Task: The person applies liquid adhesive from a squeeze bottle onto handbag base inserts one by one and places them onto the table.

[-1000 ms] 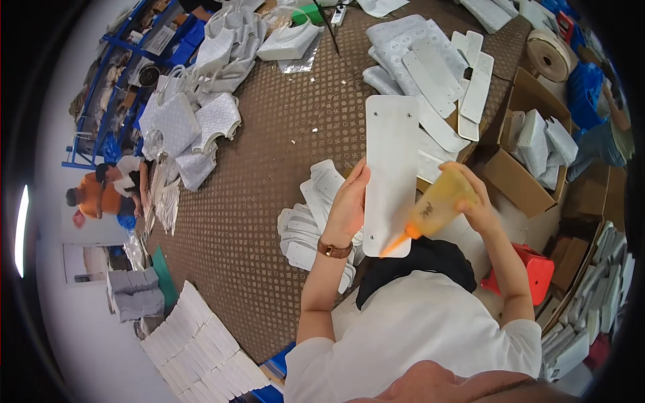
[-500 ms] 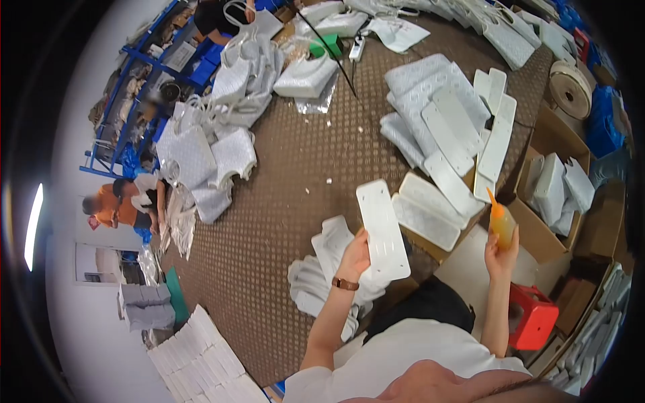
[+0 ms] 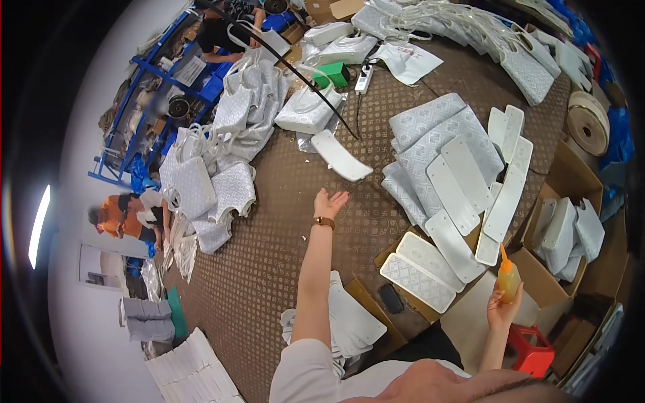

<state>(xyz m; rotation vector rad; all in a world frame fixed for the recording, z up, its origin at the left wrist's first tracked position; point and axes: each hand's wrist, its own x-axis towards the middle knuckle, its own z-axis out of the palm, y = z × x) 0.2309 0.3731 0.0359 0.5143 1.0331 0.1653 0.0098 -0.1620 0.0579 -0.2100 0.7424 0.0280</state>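
My left hand (image 3: 330,203), a watch on its wrist, reaches out over the table with its fingers spread and nothing in it. Just beyond the fingertips is a curved white panel (image 3: 341,156), apart from the hand; I cannot tell whether it touches the table. My right hand (image 3: 502,309) is wrapped round a squeeze bottle (image 3: 508,283) of yellowish liquid, its orange nozzle pointing up. Between the hands lie two shallow patterned trays with pale rims (image 3: 418,281). A pile of white panels (image 3: 353,316) sits near my left forearm.
Quilted silver-white pieces (image 3: 443,144) with panels on top lie ahead. Handbags (image 3: 235,111) are heaped at the far left. A dark phone-like object (image 3: 392,298), a cardboard box (image 3: 571,178) and a red stool (image 3: 534,350) are close by. Other people (image 3: 121,215) work at the left.
My left hand has moved forward and let go of the white panel, which is now farther off. My right hand still holds the bottle, slightly lower. The view has shifted.
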